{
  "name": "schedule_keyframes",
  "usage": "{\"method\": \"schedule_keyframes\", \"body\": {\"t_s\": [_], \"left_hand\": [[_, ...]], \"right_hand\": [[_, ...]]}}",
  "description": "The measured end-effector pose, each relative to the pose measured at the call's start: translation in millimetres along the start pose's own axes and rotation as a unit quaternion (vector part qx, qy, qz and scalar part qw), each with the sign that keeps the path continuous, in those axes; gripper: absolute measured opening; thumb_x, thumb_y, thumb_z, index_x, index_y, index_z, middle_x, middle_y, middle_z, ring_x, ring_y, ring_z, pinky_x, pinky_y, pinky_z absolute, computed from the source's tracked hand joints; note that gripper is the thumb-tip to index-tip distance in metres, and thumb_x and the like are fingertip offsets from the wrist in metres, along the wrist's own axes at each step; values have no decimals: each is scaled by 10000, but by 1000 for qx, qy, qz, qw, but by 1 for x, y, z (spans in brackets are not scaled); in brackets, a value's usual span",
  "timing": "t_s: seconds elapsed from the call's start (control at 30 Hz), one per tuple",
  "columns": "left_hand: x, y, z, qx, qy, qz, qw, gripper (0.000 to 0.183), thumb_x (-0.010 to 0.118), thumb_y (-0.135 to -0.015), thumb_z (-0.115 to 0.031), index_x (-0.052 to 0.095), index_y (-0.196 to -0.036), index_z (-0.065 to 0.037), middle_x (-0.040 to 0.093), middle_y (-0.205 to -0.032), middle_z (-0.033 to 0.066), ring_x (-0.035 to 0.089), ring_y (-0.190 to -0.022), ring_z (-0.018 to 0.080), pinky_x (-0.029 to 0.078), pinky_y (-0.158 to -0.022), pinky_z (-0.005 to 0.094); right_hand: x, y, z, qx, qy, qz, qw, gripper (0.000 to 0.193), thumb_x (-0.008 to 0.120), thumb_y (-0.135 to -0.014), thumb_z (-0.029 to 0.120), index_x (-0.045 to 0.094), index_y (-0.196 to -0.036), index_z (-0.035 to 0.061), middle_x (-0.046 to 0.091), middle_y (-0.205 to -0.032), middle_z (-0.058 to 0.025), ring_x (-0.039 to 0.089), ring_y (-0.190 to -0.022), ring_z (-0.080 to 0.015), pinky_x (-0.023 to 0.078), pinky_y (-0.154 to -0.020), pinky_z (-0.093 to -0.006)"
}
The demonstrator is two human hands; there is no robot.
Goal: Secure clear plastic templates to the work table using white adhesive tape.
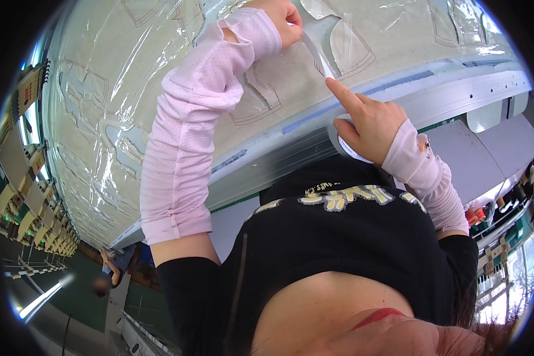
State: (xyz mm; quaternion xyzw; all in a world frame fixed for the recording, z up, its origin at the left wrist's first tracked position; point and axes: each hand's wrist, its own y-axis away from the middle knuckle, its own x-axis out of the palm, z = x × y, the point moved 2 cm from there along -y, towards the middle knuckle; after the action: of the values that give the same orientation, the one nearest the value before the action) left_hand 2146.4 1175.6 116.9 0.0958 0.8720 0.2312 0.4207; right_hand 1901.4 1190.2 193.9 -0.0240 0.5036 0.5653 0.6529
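My left hand is closed in a pinch on the free end of a narrow whitish tape strip. The strip runs taut down to my right hand, whose outstretched index finger touches its lower end. A roll of tape sits under the right hand, partly hidden; thumb and curled fingers seem to hold it. Both hands are over the near edge of a beige layered sheet covered with clear plastic film. Cut-out shapes show in it, and a loose cut flap lies beside the strip.
A metal rail edges the table, with blue tape strips alongside. Grey panels and red-orange spools are at right. Machines line the far left, where another person stands by the table.
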Motion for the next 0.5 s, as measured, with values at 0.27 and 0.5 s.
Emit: {"method": "schedule_keyframes", "body": {"t_s": [0.27, 0.5], "left_hand": [[2, -13, -11, 24, -43, 52, 997, 208, 674, -773, -240, 712, -902, -81, 731, -915, 180, 700, -880, 371, 548, -782, 432], [10, -20, -22, 0, -102, 97, 990, 198, 636, -780, -197, 723, -926, -94, 734, -936, 182, 705, -911, 370, 553, -809, 439]], "right_hand": [[5, -2, 6, 25, 32, 44, 998, 595, 597, -919, 220, 427, -1476, 97, 689, -718, -122, 665, -599, -337, 535, -575, -453], [5, -2, 8, 46, 63, 55, 995, 580, 589, -924, 240, 430, -1461, 93, 685, -681, -99, 659, -558, -324, 532, -547, -451]]}}
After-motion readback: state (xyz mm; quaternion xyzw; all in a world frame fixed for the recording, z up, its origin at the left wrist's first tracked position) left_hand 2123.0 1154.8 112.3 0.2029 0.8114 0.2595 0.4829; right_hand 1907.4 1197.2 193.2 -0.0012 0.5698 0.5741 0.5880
